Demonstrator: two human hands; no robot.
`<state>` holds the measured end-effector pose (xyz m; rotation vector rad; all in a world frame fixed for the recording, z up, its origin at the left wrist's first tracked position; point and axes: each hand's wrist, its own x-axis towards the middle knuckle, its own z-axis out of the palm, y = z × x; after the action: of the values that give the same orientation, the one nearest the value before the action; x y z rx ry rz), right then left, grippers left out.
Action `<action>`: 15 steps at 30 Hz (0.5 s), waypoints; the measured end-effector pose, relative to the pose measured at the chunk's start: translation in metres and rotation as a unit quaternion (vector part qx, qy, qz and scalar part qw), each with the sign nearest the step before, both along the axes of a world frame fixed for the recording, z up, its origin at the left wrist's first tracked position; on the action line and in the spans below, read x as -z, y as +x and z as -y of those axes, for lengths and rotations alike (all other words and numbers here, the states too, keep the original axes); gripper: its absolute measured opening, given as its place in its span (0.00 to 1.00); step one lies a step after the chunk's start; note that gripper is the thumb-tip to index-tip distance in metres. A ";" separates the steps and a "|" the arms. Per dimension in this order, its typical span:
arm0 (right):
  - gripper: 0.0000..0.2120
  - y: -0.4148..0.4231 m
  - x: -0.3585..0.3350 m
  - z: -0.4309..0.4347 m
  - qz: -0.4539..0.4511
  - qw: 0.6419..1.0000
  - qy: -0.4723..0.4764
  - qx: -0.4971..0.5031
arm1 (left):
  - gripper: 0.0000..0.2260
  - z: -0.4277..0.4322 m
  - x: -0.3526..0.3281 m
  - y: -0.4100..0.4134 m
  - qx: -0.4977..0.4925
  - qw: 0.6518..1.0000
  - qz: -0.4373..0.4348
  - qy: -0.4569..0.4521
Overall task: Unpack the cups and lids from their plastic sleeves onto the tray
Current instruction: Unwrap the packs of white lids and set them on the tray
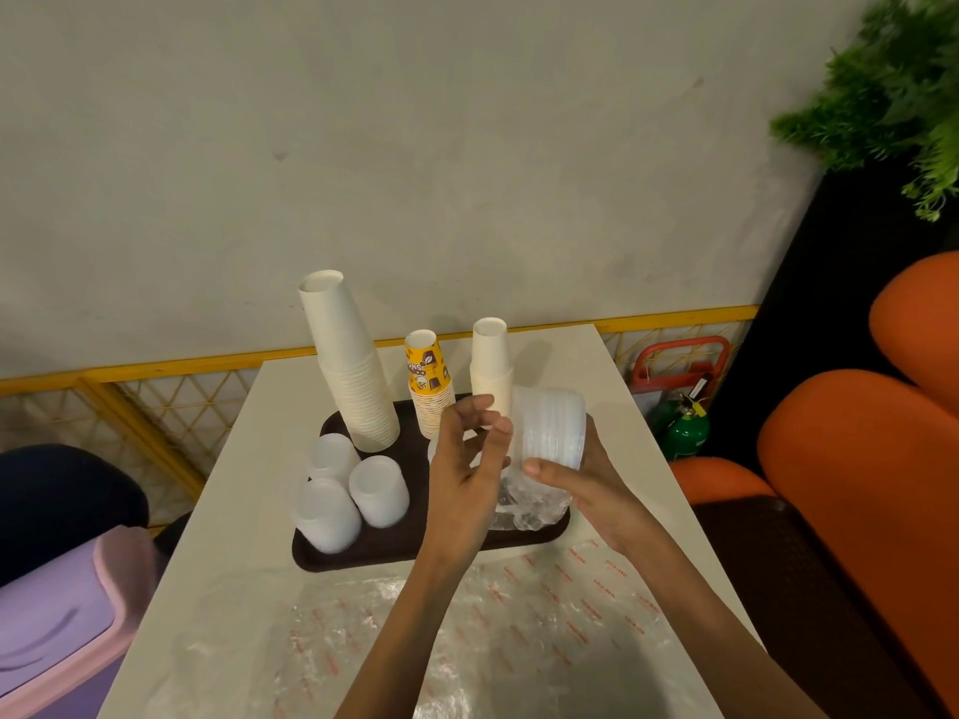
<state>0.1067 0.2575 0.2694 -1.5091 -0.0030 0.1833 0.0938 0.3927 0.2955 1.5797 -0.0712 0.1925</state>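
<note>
A dark brown tray [358, 555] lies on the white table. On it stand a tall stack of white cups [353, 365], a yellow printed cup stack [428, 386], a shorter white cup stack [490, 360] and three upturned translucent cup stacks [353, 493]. My right hand [591, 490] holds a stack of clear lids [552, 428] tilted above the tray's right end. The lids' plastic sleeve [529, 505] hangs crumpled below them. My left hand [467, 459] pinches the sleeve's plastic beside the lids.
Empty plastic sleeves with red print [519, 614] lie on the table's near part. An orange seat [851, 459] is at the right, a purple bin [57, 620] at the left. A green cylinder [685, 428] and a yellow fence [155, 386] stand behind the table.
</note>
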 end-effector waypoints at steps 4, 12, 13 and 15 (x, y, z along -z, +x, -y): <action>0.38 0.001 0.003 -0.001 0.011 1.000 -0.019 0.011 | 0.21 -0.001 0.000 -0.003 0.019 1.000 0.024 0.004; 0.40 -0.002 0.002 0.000 0.009 1.000 -0.011 -0.010 | 0.07 0.001 0.002 -0.004 0.044 0.998 -0.032 -0.035; 0.42 -0.002 0.002 0.001 0.005 1.000 -0.007 -0.017 | 0.07 0.000 0.003 -0.004 0.047 0.997 -0.038 -0.041; 0.44 -0.001 0.002 0.002 -0.014 1.000 0.012 -0.024 | 0.07 -0.001 0.004 -0.003 0.049 0.996 -0.048 -0.051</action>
<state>0.1056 0.2558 0.2670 -1.4826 -0.0188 0.2415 0.0911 0.3939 0.2916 1.4772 -0.0625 0.0416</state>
